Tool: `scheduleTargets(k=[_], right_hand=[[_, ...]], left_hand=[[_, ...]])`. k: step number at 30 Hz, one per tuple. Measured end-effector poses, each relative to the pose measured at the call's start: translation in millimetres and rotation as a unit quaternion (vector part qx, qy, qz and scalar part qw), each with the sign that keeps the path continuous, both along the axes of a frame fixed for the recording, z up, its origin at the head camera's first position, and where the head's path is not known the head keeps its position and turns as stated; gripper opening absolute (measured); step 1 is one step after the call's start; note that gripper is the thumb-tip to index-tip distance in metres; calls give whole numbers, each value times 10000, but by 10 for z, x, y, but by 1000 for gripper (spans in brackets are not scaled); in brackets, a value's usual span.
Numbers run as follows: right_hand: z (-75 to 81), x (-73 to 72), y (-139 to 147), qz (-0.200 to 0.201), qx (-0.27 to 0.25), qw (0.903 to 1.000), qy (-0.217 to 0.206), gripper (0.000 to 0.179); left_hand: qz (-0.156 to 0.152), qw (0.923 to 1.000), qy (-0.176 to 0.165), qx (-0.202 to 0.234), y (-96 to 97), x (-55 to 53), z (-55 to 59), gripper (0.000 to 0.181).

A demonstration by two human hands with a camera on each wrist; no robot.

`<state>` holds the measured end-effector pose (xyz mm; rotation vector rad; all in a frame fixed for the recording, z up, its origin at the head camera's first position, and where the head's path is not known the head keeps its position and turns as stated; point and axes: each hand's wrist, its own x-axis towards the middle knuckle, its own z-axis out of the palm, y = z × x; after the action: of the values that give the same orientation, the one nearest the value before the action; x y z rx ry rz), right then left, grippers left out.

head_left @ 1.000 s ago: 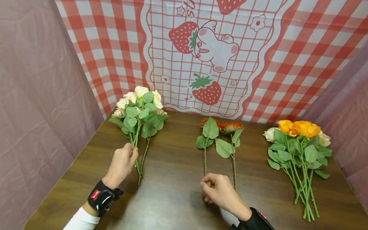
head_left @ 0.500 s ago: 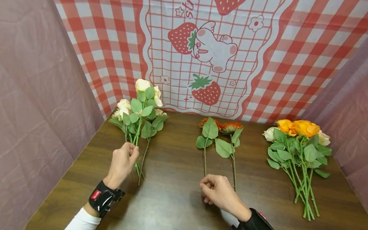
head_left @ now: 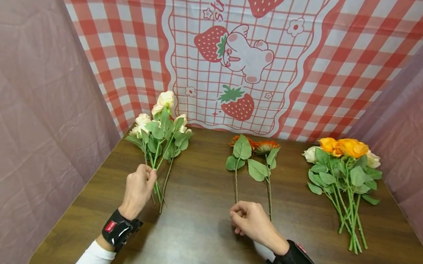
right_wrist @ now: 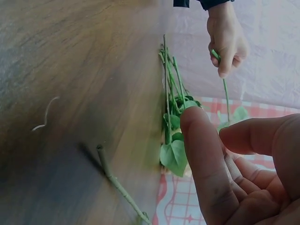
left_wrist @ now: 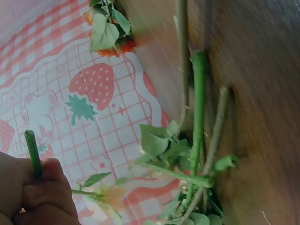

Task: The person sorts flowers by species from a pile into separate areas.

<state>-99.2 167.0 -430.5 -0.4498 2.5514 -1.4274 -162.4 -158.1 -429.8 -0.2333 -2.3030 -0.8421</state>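
Note:
In the head view my left hand point(head_left: 137, 190) pinches the green stem of a cream rose point(head_left: 163, 101), whose bloom stands higher than the flowers around it. The cut stem end point(left_wrist: 33, 152) pokes out of the fist in the left wrist view. Below lie more cream flowers point(head_left: 141, 124) with their stems point(left_wrist: 198, 103) on the table. My right hand point(head_left: 253, 220) hovers near two orange flowers point(head_left: 266, 147), close to their stem ends point(right_wrist: 110, 176). In the right wrist view its thumb and fingers are loosely bent around nothing.
A bunch of orange roses point(head_left: 352, 148) and white ones lies at the right of the brown wooden table point(head_left: 190, 235). A red checked strawberry cloth point(head_left: 129, 50) hangs behind the table. Pinkish curtains point(head_left: 27, 108) hang at both sides.
My left hand has lifted the cream rose out of the pile, and its bloom has risen and turned. The right hand has barely moved.

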Motion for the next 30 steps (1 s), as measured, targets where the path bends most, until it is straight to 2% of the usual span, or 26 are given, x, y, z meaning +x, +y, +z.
scheduleTargets(k=[4,8,12,16,17,19,23,24,26,28,30], right_hand=[[42,2,-57,-8,-128,9998,129,9],[141,9,-167,45,-501,9982,332,9],[363,67,-330,134,-1013,9931,578,15],[589,171,-459,107,-1422,9873,697,21],[564,178,-461,12,-1523,9859,698,20],[478,192,-439,-227,-1746,9814,764,17],[250,213,-300,-625,-1943,9741,975,11],[242,236,-250,-638,-1914,9743,999,11],[241,266,-130,-720,-1782,9772,898,10],[238,268,25,-856,-1522,9801,943,10],[251,243,229,-1067,-1135,9818,1087,9]], left_hand=[[-347,9987,285,245,113,83,32,7],[-1109,9908,139,759,354,241,84,7],[-1981,9717,-169,1272,673,463,155,7],[-2767,9473,-421,1558,990,731,307,10],[-2916,9423,-507,1564,1063,789,336,10],[-3153,9348,-639,1506,1184,846,284,11],[-3498,9260,-845,1141,1322,841,77,10],[-3542,9252,-897,1027,1335,825,25,10],[-3600,9242,-1001,796,1327,806,6,12],[-3429,9308,-1125,582,1272,756,-12,12],[-3061,9435,-1212,383,1161,664,-20,9]])
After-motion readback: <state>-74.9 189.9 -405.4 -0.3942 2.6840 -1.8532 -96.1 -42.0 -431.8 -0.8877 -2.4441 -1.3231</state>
